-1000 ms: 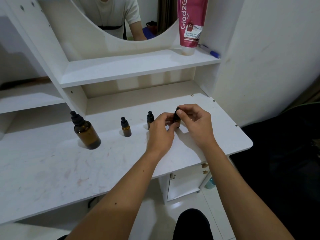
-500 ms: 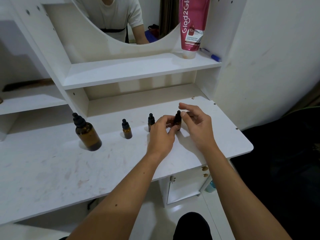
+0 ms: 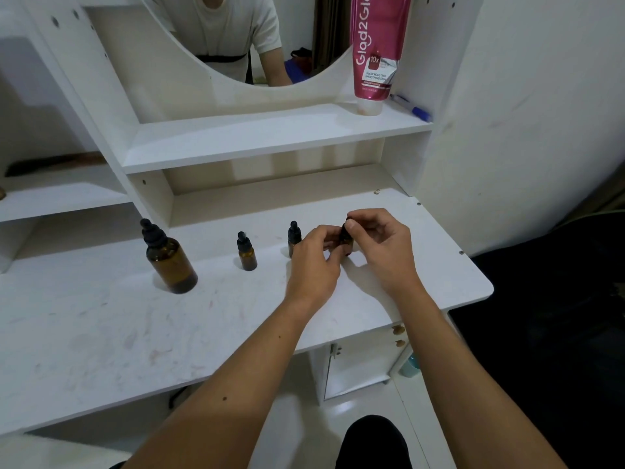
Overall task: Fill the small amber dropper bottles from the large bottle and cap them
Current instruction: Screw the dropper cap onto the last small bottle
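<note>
The rightmost small amber dropper bottle (image 3: 346,239) stands on the white vanity top (image 3: 101,333), toward the far right, squeezed between both hands. The left hand (image 3: 313,262) curls its fingers round the glass body from the near left; the right hand (image 3: 380,247) pinches the black dropper cap (image 3: 347,225) from above with thumb and forefinger.

The bottle is tiny and top-heavy under that rubber bulb, so I would judge the main risk to be a twist that outruns the left hand's hold: the glass would spin or tip on the smooth surface, and if the cap is loose, liquid could spill. It could also knock the middle small bottle (image 3: 293,239), which stands just beside the left hand's knuckles. A cap set askew might bind on the thread, or squeezing the bulb could push fluid out. I cannot tell whether the cap is being loosened or tightened, nor how full the bottle is; the fingers hide most of it.

What shows is dark brown glass with a black top. A third small bottle (image 3: 247,252) stands capped farther left, and the large amber bottle (image 3: 170,262) beyond it, also capped.
</note>
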A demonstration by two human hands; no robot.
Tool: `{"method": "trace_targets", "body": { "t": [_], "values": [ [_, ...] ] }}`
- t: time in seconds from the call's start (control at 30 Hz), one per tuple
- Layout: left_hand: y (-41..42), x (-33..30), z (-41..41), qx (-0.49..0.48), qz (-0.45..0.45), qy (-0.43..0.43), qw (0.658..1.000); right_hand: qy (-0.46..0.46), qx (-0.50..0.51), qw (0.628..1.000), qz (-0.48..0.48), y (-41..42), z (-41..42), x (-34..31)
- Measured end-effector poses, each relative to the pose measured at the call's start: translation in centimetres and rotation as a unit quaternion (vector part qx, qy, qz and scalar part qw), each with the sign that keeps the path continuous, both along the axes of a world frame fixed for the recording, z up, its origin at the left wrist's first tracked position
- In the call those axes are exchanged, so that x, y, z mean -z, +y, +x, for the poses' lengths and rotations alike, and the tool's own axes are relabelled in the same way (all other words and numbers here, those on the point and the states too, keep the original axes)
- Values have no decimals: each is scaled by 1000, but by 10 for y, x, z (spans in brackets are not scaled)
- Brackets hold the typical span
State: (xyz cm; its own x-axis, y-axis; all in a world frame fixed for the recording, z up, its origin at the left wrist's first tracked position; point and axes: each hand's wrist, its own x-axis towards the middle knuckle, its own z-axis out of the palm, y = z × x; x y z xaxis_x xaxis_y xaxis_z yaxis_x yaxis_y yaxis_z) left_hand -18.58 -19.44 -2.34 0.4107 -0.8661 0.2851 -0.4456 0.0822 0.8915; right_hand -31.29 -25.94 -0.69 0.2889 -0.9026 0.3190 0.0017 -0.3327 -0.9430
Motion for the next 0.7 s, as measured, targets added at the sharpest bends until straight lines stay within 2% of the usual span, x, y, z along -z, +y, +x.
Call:
{"method": "trace_targets", "body": {
  "t": [0.17,0.47,0.7],
  "values": [
    [0,-1,0,-6,2,-5,1000,15,-27,999,-34,0,-1,-1],
    [-3,3,-1,-12,7,-28,1000,25,-11,1000,4,-1,1,0],
    [-4,3,0,-17,14,-17,1000,41,-51,998,-23,0,-2,1]
  ]
}}
